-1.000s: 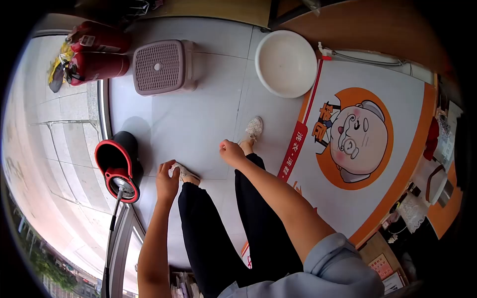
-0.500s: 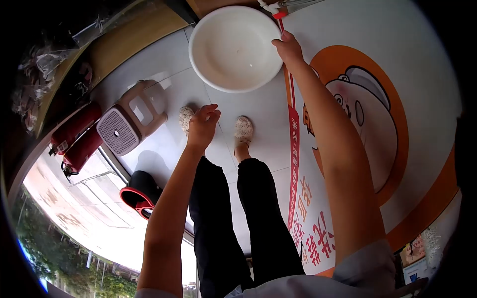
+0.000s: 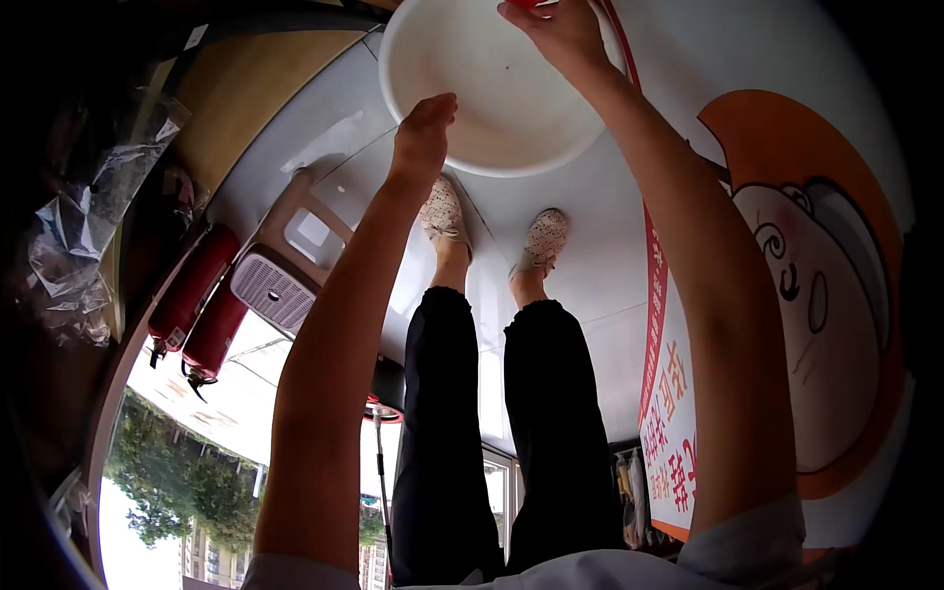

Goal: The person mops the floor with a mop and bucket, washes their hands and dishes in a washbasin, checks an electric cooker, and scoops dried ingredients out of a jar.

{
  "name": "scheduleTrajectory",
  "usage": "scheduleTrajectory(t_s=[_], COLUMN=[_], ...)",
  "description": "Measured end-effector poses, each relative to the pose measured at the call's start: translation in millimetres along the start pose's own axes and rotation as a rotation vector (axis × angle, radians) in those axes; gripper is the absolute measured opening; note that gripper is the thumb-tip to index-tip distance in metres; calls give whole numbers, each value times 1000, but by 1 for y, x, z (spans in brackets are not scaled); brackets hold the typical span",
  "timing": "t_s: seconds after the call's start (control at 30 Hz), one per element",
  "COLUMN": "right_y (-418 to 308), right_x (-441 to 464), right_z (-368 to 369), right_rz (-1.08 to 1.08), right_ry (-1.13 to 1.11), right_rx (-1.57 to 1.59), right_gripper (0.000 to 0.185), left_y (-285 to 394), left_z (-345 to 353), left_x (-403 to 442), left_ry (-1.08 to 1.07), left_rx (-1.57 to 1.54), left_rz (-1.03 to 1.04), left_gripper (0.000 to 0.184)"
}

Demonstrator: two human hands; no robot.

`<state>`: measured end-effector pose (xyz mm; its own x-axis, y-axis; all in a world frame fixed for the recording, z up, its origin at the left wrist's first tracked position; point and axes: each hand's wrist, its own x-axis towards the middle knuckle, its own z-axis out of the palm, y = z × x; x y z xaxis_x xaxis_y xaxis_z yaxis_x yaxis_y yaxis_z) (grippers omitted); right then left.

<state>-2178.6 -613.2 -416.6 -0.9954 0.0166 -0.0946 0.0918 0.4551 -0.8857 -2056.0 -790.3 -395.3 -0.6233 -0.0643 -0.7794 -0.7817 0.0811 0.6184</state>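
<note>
A large white basin lies at the top of the view, its upper edge cut off. My right hand reaches over the basin's right side, its fingers closed around a small red part that looks like a tap handle. Most of that part is hidden by the frame edge. My left hand hovers by the basin's lower left rim with fingers curled together and nothing visible in them. Whether it touches the rim, I cannot tell.
Below the basin are my speckled shoes on grey tiles. To the left stand a plastic stool, two red fire extinguishers and crumpled clear plastic. A printed panel with a cartoon face fills the right side.
My right hand has moved up from the basin's right rim to the red part. My left hand has risen toward the basin. The view has shifted, and the basin appears larger and higher.
</note>
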Motion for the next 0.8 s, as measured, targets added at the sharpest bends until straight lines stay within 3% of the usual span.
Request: scheduleTrajectory(t_s=[0.03, 0.1, 0.17, 0.23, 0.27, 0.3, 0.37, 0.43, 0.5, 0.63, 0.77, 0.8], right_y=[-11, -41, -40, -58, -54, -51, -49, -57, -63, -67, -61, -62], right_x=[-14, -41, -68, -86, -96, -108, -128, -140, -147, -149, -149, -150], right_z=[2, -1, 5, -11, -16, -22, -34, -45, -52, -62, -66, -65], right_rz=[-25, 214, 360, 452, 483, 482, 234, 223, 210, 236, 216, 220], right_ry=[-2, -249, -227, -262, -224, -224, -101, -93, -88, -106, -135, -136], right_rx=[-45, 85, 405, 418, 340, 337, -30, -112, -193, -242, -218, -213], right_gripper=[36, 41, 46, 37, 44, 44, 39, 36, 34, 33, 36, 36], left_y=[12, 29, 42, 51, 49, 52, 60, 57, 52, 47, 41, 41], left_z=[-1, -10, -13, -13, -11, -8, 4, 17, 31, 52, 64, 65], left_x=[6, 15, 19, 25, 30, 30, 27, 30, 34, 35, 51, 56], left_ry=[45, 66, 44, -98, -164, -165, -373, -405, -592, -467, -353, -320], left_rx=[-109, -284, -364, -603, -606, -609, -627, -652, -764, -836, -695, -632], left_rz=[-31, -30, -16, -65, -58, -57, -92, -110, -94, -186, -147, -243], left_gripper=[44, 47, 51, 52, 54, 54, 54, 51, 47, 26, 18, 20])
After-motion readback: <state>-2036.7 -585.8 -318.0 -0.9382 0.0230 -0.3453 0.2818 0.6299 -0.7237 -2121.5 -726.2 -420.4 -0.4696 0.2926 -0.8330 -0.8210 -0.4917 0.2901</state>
